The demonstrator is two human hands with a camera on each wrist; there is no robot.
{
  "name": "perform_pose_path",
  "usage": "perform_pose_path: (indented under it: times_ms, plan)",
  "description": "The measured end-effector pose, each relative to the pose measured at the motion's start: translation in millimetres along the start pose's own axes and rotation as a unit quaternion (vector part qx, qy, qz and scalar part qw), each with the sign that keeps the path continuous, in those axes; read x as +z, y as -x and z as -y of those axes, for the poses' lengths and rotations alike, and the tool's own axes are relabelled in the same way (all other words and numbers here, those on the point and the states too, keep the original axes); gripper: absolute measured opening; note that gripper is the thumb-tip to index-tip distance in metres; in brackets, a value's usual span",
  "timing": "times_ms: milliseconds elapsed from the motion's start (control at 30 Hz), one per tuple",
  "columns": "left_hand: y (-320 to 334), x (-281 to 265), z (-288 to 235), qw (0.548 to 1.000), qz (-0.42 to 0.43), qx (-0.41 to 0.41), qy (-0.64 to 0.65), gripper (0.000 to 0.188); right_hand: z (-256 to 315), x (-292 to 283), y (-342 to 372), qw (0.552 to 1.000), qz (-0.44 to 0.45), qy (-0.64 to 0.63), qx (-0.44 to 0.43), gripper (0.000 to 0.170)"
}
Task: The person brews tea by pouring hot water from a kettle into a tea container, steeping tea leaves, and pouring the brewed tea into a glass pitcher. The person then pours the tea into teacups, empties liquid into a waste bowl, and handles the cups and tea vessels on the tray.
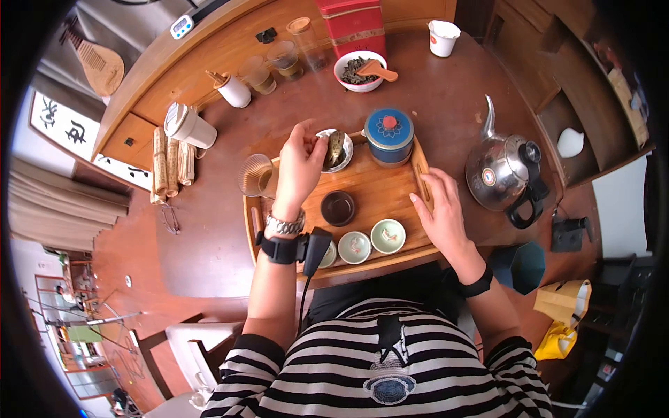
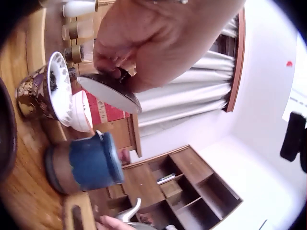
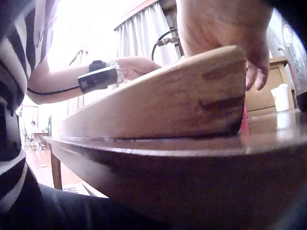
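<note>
While L hand [image 2: 148, 43] holds lid [image 2: 108, 93], fingers [image 2: 108, 61] hide pt. of knob [image 2: 124, 76].

From the near edge, the tray [image 1: 390, 182] sits on the desk [image 1: 202, 237] w/ three small cups [image 1: 355, 249] in a row along its near side, a dish [image 1: 338, 208] approx. mid-tray, a tea bowl [image 1: 341, 165] behind that, the lidded jar [image 1: 389, 145] in the far R corner & the pitcher [image 1: 256, 175] at far L. Kettle [image 1: 489, 180] stands R of the tray, rolls [image 1: 167, 164] & tumbler [image 1: 191, 127] well off L. Behind the tray there's a leaf bowl [image 1: 361, 87] w/ scoop [image 1: 377, 70] in it, box [image 1: 352, 29] just behind that, paper cup [image 1: 443, 39] back R.
</note>
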State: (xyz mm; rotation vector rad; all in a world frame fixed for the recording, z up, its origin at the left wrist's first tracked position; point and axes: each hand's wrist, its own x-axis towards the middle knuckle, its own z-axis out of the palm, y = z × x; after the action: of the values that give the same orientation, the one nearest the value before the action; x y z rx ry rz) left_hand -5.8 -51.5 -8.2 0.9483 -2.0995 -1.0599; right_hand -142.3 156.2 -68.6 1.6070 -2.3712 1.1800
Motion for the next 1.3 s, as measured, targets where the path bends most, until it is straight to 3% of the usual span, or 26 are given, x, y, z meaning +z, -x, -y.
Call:
perform_pose_path:
  times_ms: [100, 133, 167, 233, 267, 367, 400, 467, 533, 633, 833, 1067, 1133, 1300]
  plan:
    - [17.8, -3.7, -10.3, 0.989, 0.025, -0.017, 0.146, 0.034, -1.1, -13.6, -29.7, 0.997, -0.025, -0.074, 0.007, 0.049]
    - [25.5, -2.3, -18.8, 0.975, 0.063, -0.078, 0.199, 0.037, -1.6, -15.3, -41.7, 0.998, -0.013, -0.066, -0.01, 0.049]
    - [33.2, 0.5, -25.6, 0.953, 0.1, -0.137, 0.252, 0.04, 0.4, -15.9, -53.6, 0.996, -0.008, -0.088, -0.018, 0.055]
    - [46.1, 8.1, -30.7, 0.912, 0.146, -0.17, 0.344, 0.046, 1.1, -13.4, -75.1, 0.994, 0.012, -0.103, -0.042, 0.075]
    - [51.1, 10.8, -31.2, 0.879, 0.175, -0.194, 0.399, 0.048, -0.1, -10.0, -83.9, 0.993, 0.026, -0.097, -0.058, 0.075]
    - [61.4, 19.6, -30.0, 0.847, 0.208, -0.205, 0.445, 0.057, -4.2, 0.5, -101.8, 0.982, 0.091, -0.145, -0.082, 0.085]
    - [63.6, 21.3, -32.2, 0.842, 0.202, -0.217, 0.45, 0.06, -7.3, 4.1, -105.2, 0.98, 0.105, -0.139, -0.096, 0.085]
    - [65.1, 23.2, -26.1, 0.826, 0.196, -0.213, 0.484, 0.067, -15.8, 11.8, -108.9, 0.971, 0.139, -0.189, -0.039, 0.085]
    - [66.2, 24.0, -26.4, 0.822, 0.195, -0.234, 0.481, 0.071, -16.5, 15.2, -109.4, 0.972, 0.149, -0.169, -0.069, 0.083]
    - [67.0, 35.8, -16.1, 0.797, 0.19, -0.223, 0.529, 0.078, -12.9, 17.3, -108.2, 0.969, 0.124, -0.206, -0.054, 0.073]
    - [66.8, 52.6, -9.1, 0.78, 0.189, -0.22, 0.554, 0.091, -19.8, 27.0, -107.3, 0.982, 0.084, -0.144, -0.089, 0.071]
    - [67.9, 63.6, -9.7, 0.78, 0.166, -0.252, 0.548, 0.096, -6.6, 19.5, -112.5, 0.976, 0.096, -0.183, -0.071, 0.071]
    - [69.4, 66.7, -11.1, 0.76, 0.159, -0.263, 0.572, 0.096, 2.1, 13.7, -116.5, 0.972, 0.108, -0.193, -0.074, 0.071]
    - [71.9, 61.1, -13.0, 0.742, 0.182, -0.233, 0.601, 0.095, 37.9, -5.5, -130.4, 0.973, 0.172, -0.125, -0.086, 0.067]
